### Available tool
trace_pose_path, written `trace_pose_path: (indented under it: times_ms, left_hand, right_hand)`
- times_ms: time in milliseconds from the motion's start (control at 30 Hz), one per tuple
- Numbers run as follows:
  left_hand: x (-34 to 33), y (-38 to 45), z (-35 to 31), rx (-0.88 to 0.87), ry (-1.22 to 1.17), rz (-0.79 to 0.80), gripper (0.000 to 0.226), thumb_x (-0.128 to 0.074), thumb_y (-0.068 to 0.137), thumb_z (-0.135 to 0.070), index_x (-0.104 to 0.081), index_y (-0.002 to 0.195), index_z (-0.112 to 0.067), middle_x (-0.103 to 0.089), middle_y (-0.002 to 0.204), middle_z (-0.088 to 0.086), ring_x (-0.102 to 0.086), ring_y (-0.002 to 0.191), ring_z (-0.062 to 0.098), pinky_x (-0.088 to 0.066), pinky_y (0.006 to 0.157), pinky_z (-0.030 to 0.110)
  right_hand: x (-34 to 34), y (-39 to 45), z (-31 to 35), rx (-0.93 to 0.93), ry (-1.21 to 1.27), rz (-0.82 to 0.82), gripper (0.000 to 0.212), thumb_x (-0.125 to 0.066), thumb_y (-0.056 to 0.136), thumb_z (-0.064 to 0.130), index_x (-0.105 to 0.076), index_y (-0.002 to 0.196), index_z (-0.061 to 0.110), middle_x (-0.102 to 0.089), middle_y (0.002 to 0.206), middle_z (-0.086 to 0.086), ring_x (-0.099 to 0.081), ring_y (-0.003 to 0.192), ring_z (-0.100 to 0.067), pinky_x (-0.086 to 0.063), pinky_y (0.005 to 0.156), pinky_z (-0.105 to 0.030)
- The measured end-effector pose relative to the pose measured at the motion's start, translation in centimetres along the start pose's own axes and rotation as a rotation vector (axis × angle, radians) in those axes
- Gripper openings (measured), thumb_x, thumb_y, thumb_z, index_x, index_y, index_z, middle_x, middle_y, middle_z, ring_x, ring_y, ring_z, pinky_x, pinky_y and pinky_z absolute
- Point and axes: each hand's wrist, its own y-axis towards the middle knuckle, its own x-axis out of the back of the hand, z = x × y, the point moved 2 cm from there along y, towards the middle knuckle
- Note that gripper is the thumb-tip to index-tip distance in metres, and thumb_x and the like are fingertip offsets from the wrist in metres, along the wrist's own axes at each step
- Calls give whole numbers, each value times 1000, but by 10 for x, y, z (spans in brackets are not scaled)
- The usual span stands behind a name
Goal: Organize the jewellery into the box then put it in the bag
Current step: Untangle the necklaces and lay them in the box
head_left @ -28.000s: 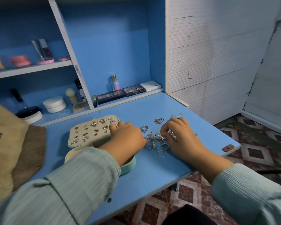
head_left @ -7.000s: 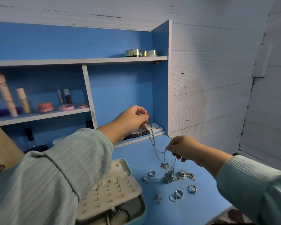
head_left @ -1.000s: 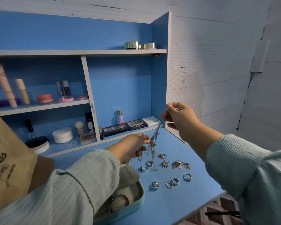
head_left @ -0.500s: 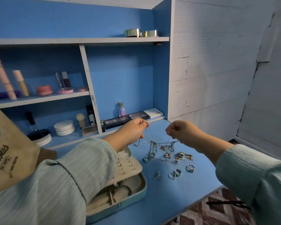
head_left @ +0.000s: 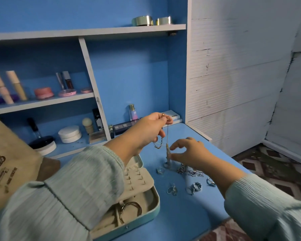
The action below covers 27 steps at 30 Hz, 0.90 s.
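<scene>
Blue desktop under cosmetic shelves: left hand pinches the top of a chain hanging above the middle, right hand pinches its lower part; rings lie toward the right edge, open jewellery box at the front-left edge.

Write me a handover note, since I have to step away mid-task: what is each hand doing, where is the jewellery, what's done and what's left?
Left hand: raised, pinching the top of a chain that hangs down to the desk.
Right hand: lower, pinching the same chain near its tangled bottom end.
Jewellery box: open on the blue desk, a hoop bracelet lying in its tray.
Still loose on the desk: rings and a heap of chains under the right hand.
Bag: at far left, nothing of the job in it yet as far as can be seen.
Left: free this chain, box it with the rest, close the box, bag it.
</scene>
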Motion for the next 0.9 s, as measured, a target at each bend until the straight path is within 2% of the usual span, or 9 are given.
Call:
trace_pose_path:
  times_ms: [33,100,167,233,400,533,667,767,900]
  left_hand:
    - [0,1,0,3,-13,-7,27,-32,102,-22,-55,89,-26,-62,116,-9,-45,63,8,-32,52,18]
    - [0,2,0,12,-24,-20,27,-32,102,-23,-56,88,-26,-63,116,-9,-45,63,8,-32,53,18]
    - [0,3,2,10,-49,-32,27,-33,102,-23,-56,89,-25,-63,115,-10,-45,63,7,-32,52,18]
    - [0,4,4,5,-80,-42,26,-33,102,-22,-56,90,-25,-63,114,-10,-45,62,7,-31,52,17]
    - [3,9,19,18,-126,-115,24,-36,101,-22,-56,90,-25,-64,114,-11,-45,60,6,-31,51,18]
    - [-1,14,42,78,-31,-124,17,-42,99,-28,-57,91,-28,-64,110,-13,-45,60,5,-33,53,19]
    - [-9,20,61,98,57,-103,7,-56,93,-26,-57,97,-31,-63,91,-14,-52,66,3,-40,62,19]
    - [-14,22,68,129,-1,-101,19,-66,86,-25,-56,101,-31,-66,94,-14,-61,87,3,-45,77,20]
    - [-18,21,76,149,-34,-73,29,-70,83,-24,-54,106,-32,-67,93,-12,-63,93,6,-46,75,21]
  right_hand:
    - [0,1,3,28,104,-44,15,-70,78,42,-61,90,38,-50,104,6,-42,103,-14,-40,83,-27]
    - [-1,2,7,74,285,-94,8,-71,80,32,-63,78,34,-59,96,6,-49,78,-1,-38,64,-17]
    - [-2,4,9,100,392,-99,9,-68,83,25,-65,75,28,-60,74,14,-45,51,4,-33,48,-8]
    - [-5,6,9,97,480,-92,11,-67,84,23,-65,73,25,-53,56,17,-42,41,4,-30,41,-6]
    - [-12,14,4,62,684,-60,12,-66,84,18,-63,72,19,-53,63,7,-40,53,-8,-34,49,-15]
    - [-9,21,-1,84,805,-34,12,-68,82,14,-64,71,17,-58,72,-3,-48,66,-12,-39,62,-23]
    - [-3,28,-1,141,830,0,14,-69,81,11,-64,68,16,-64,67,5,-55,59,0,-42,57,-12]
    - [2,34,1,180,856,12,18,-68,81,7,-61,66,14,-64,62,7,-54,57,-1,-41,59,-17]
    - [-1,35,-3,202,935,3,21,-66,81,3,-59,64,13,-61,56,8,-49,52,-2,-39,59,-21]
